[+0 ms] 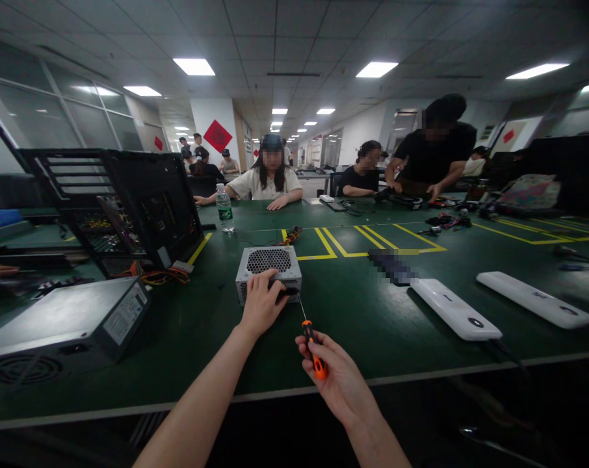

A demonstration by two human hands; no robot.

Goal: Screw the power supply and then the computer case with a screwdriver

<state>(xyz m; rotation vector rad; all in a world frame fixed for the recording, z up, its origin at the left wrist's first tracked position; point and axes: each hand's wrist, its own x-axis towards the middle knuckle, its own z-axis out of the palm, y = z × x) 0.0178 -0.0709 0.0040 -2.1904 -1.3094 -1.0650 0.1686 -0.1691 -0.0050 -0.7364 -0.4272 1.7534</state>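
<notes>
I am viewing the desk (pixel 387 338) through the head camera. The left hand (pixel 261 305) is resting on a grey power supply unit (pixel 271 259), which is sitting under it and just ahead of the right hand (pixel 334 370). The left fingers are curving over the unit's near top edge, beside a black part (pixel 290 292); I cannot tell whether they are closing on that part. The right hand is gripping an orange-and-black screwdriver (pixel 319 369), fingers narrowed around the handle. The shaft is pointing forward and slightly left, toward the unit's near right corner; I cannot tell whether the tip is touching.

A larger power supply (pixel 63 315) is lying left of the left hand, with a computer case (pixel 160 208) standing beyond it. A bottle (pixel 225 211) is standing ahead and left of both hands. A white device (pixel 451 309) is lying right of the right hand.
</notes>
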